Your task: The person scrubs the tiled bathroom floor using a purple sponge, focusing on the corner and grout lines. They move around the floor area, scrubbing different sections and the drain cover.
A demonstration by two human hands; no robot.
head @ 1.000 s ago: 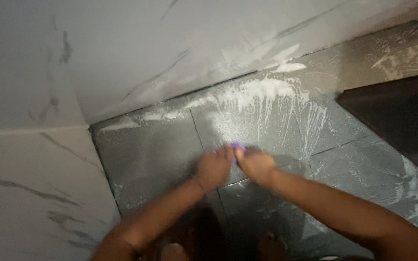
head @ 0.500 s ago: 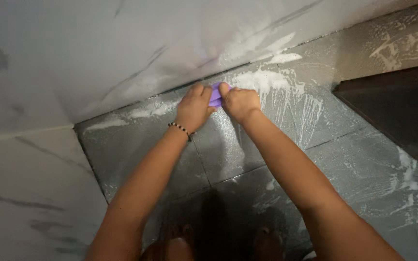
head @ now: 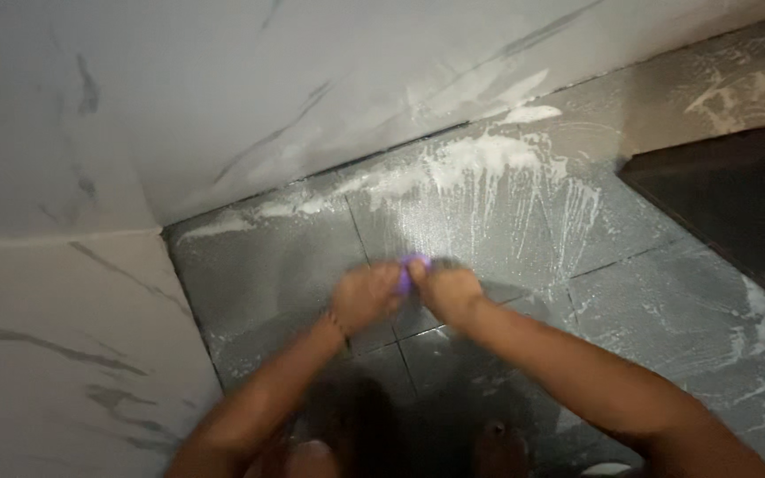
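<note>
The fingers of both hands are curled shut around a small purple scrubber (head: pixel 411 267), pressing it down on the wet grey floor tiles (head: pixel 267 265); the left hand (head: pixel 365 296) grips its left side and the right hand (head: pixel 449 292) its right, knuckles nearly touching. Only a sliver of purple shows between them, so its shape is hard to tell; it looks light and small, probably soft or slightly springy, and likely slick with the white soap foam (head: pixel 480 168) smeared over the tiles toward the marbled white wall (head: pixel 312 88). A firm wrap from both sides, as here, seems the safest hold. A beaded bracelet (head: pixel 338 323) sits on the left wrist, and a dark mat (head: pixel 737 204) lies off to the right.
</note>
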